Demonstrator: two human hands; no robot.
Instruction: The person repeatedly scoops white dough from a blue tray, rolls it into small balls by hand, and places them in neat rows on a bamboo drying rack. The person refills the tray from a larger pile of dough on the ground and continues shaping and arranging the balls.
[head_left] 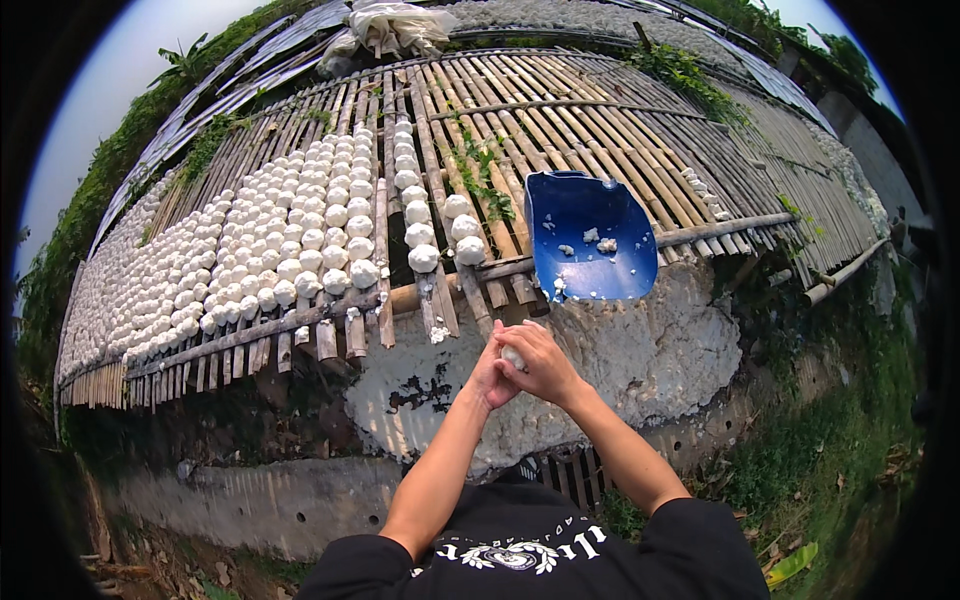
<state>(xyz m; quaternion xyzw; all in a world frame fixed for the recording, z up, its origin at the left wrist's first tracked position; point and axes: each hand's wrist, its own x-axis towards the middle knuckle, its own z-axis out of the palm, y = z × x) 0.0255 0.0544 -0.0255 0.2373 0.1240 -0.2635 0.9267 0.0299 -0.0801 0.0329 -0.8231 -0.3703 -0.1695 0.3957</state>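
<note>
My left hand [490,375] and my right hand [542,368] are pressed together around a white lump [513,357], which is mostly hidden by the fingers, just in front of the near edge of a bamboo rack [570,115]. On the rack beyond them, a blue plastic scoop [600,265] lies with a few white crumbs in it. To its left, a short row of white balls [467,250] sits on the slats, beside longer rows of many similar balls [300,240].
A pale crusted patch [650,350] lies below the rack's edge, above a concrete ledge [250,500]. White cloth [385,30] is bunched at the far edge. More racks with white pieces [550,20] stretch behind. Greenery [830,450] grows at the right.
</note>
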